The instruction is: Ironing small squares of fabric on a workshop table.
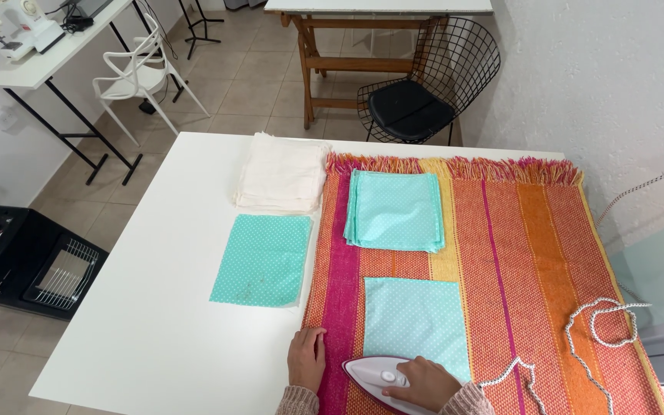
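Observation:
My right hand (423,383) grips a white iron (374,374) at the near edge of a teal dotted fabric square (415,317). That square lies flat on a striped orange and pink woven blanket (532,261). My left hand (307,357) rests palm down on the blanket's left edge, fingers together, holding nothing. A stack of teal dotted squares (395,210) sits further back on the blanket. Another single teal square (263,259) lies on the white table (155,307) to the left.
A pile of folded cream cloth (282,173) sits at the table's far side. The iron's braided cord (601,323) loops over the blanket's right part. Beyond stand a black wire chair (424,81), a white chair (141,73), a wooden trestle table (347,46) and a sewing machine (17,27).

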